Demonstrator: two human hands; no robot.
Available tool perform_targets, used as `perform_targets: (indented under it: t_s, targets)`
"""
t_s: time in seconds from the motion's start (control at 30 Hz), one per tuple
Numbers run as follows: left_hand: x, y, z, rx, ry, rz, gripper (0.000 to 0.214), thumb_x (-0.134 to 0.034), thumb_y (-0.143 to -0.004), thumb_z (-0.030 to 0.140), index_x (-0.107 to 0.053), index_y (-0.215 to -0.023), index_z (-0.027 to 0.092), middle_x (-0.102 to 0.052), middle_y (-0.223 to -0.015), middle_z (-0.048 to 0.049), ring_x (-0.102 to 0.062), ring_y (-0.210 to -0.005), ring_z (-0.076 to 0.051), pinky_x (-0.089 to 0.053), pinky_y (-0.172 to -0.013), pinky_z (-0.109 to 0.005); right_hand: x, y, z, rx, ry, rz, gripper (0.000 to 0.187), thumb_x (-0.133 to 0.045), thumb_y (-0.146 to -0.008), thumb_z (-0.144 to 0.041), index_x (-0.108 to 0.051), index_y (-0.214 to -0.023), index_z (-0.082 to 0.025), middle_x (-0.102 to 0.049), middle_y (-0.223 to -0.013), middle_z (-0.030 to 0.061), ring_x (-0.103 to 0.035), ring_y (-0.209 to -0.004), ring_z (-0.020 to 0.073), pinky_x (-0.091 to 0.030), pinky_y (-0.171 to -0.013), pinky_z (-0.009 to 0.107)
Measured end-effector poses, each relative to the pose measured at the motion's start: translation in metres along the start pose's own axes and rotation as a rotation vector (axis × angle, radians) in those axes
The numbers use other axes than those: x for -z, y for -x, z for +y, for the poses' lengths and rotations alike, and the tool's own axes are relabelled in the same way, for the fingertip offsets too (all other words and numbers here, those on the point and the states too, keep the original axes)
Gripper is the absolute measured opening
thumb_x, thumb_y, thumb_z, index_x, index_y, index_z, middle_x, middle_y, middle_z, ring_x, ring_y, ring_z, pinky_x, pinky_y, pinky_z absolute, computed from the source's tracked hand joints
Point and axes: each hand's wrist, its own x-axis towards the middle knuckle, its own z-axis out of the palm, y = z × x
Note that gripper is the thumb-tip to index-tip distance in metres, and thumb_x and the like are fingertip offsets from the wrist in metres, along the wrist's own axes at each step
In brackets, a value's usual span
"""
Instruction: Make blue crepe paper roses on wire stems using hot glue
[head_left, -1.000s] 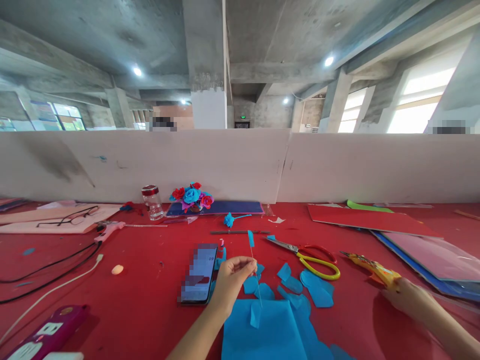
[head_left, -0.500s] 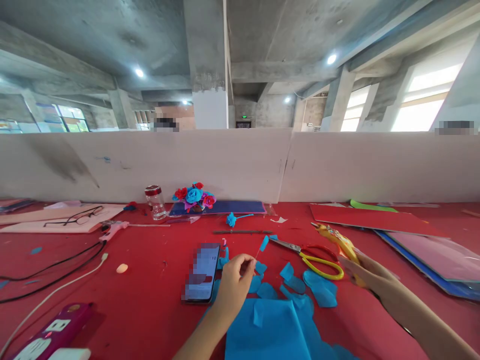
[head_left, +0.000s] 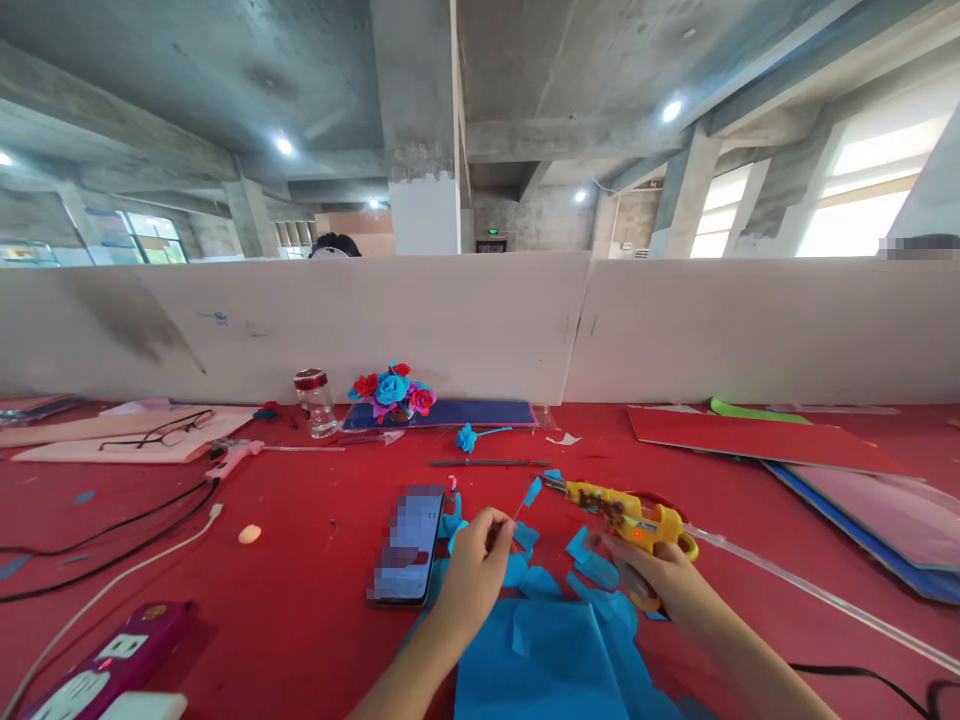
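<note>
On the red table (head_left: pixel 285 640), at the near side, a blue sheet (head_left: pixel 551 670) is seen w/ loose blue pieces (head_left: pixel 540 583) scattered just beyond. Above these, a thin wire (head_left: pixel 517 511) is pinched btwn thumb & fingers of the L. hand (head_left: pixel 476 555); a small blue strip (head_left: pixel 532 492) is borne at its far end. A yellow glue gun (head_left: pixel 630 512) is gripped in the R. hand (head_left: pixel 667 575), its nozzle (head_left: pixel 553 483) held close to the strip; contact can't be confirmed. Risks (judged): L. fingertips could be burnt if the nozzle were swung inward; the strip could be knocked askew by a bump, or soaked if too much glue were pressed out. Pose: hands kept apart; L. fingertips drawn together, R. forearm (head_left: pixel 750 645) slanted in from lower R., nozzle aimed L. Scissors (head_left: pixel 688 546) are partly hidden behind the gun; a phone (head_left: pixel 405 550) is placed L. of the L. hand. Farther: a thin stick (head_left: pixel 480 463), a single blue flower (head_left: pixel 466 438) & a bunch of flowers (head_left: pixel 392 388), backed by a pale partition (head_left: pixel 420 320).
</note>
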Motion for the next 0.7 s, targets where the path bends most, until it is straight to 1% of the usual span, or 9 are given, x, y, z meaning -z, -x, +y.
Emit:
perform_targets:
  t_s: [0.1, 0.17, 0.23, 0.3, 0.37, 0.47, 0.57, 0.7]
  targets:
    - [-0.001, 0.000, -0.001, 0.013, 0.007, -0.007, 0.026, -0.041, -0.084, 0.037, -0.054, -0.069, 0.019, -0.054, -0.058, 0.0002, -0.053, -0.057, -0.016, -0.036, -0.053, -0.023, -0.003, 0.001, 0.009, -0.004, -0.002, 0.042, 0.044, -0.065, -0.060, -0.058, -0.063, -0.065, -0.015, -0.027, -0.035, -0.0098, -0.022, -0.033, 0.0038, -0.017, -0.034, 0.020]
    - [-0.002, 0.000, 0.000, 0.024, 0.015, -0.018, 0.025, -0.042, -0.083, 0.036, -0.054, -0.069, 0.019, -0.054, -0.059, 0.0002, -0.053, -0.057, -0.016, -0.036, -0.053, -0.023, -0.006, -0.001, 0.013, -0.015, 0.002, 0.098, 0.043, -0.068, -0.054, -0.057, -0.062, -0.064, -0.015, -0.030, -0.035, -0.0093, -0.022, -0.032, 0.0034, -0.017, -0.033, 0.020]
    - [-0.003, 0.000, 0.001, 0.041, 0.020, -0.030, 0.025, -0.043, -0.083, 0.036, -0.053, -0.068, 0.019, -0.054, -0.058, 0.0004, -0.053, -0.056, -0.016, -0.037, -0.052, -0.023, -0.009, -0.003, 0.015, -0.027, 0.013, 0.157, 0.043, -0.070, -0.049, -0.057, -0.060, -0.062, -0.017, -0.035, -0.035, -0.0076, -0.027, -0.031, 0.0051, -0.020, -0.031, 0.021]
    - [-0.003, 0.001, 0.002, 0.044, 0.025, -0.033, 0.025, -0.044, -0.083, 0.037, -0.054, -0.068, 0.020, -0.054, -0.057, 0.0007, -0.054, -0.056, -0.016, -0.037, -0.053, -0.023, -0.012, -0.004, 0.016, -0.008, 0.023, 0.192, 0.040, -0.070, -0.048, -0.056, -0.059, -0.057, -0.019, -0.039, -0.035, -0.0052, -0.035, -0.033, 0.0086, -0.025, -0.031, 0.022]
    - [-0.004, 0.001, 0.003, 0.033, 0.036, -0.034, 0.024, -0.044, -0.083, 0.037, -0.054, -0.069, 0.020, -0.054, -0.057, 0.0010, -0.054, -0.056, -0.016, -0.037, -0.053, -0.023, -0.015, -0.004, 0.015, 0.043, 0.026, 0.200, 0.037, -0.070, -0.049, -0.054, -0.056, -0.053, -0.020, -0.043, -0.036, -0.0029, -0.041, -0.036, 0.0118, -0.028, -0.032, 0.024]
    - [-0.003, 0.002, 0.005, 0.029, 0.041, -0.042, 0.025, -0.044, -0.083, 0.037, -0.054, -0.069, 0.020, -0.053, -0.057, 0.0010, -0.052, -0.054, -0.015, -0.036, -0.051, -0.023, -0.017, -0.002, 0.013, 0.113, 0.035, 0.201, 0.031, -0.070, -0.052, -0.047, -0.055, -0.052, -0.020, -0.048, -0.041, -0.0009, -0.045, -0.040, 0.0135, -0.032, -0.035, 0.025]
    - [-0.002, 0.002, 0.007, 0.048, 0.047, -0.049, 0.025, -0.044, -0.082, 0.037, -0.054, -0.068, 0.019, -0.052, -0.056, 0.0011, -0.051, -0.054, -0.015, -0.036, -0.051, -0.023, -0.016, -0.002, 0.014, 0.113, 0.045, 0.217, 0.025, -0.069, -0.055, -0.040, -0.055, -0.056, -0.019, -0.052, -0.047, -0.0003, -0.047, -0.045, 0.0140, -0.037, -0.040, 0.026]
    - [-0.002, 0.002, 0.010, 0.076, 0.068, -0.050, 0.024, -0.045, -0.081, 0.037, -0.054, -0.068, 0.019, -0.052, -0.056, 0.0013, -0.051, -0.053, -0.015, -0.035, -0.050, -0.023, -0.015, -0.004, 0.018, 0.126, 0.026, 0.221, 0.024, -0.069, -0.054, -0.036, -0.052, -0.055, -0.019, -0.050, -0.046, -0.0025, -0.045, -0.044, 0.0122, -0.036, -0.042, 0.026]
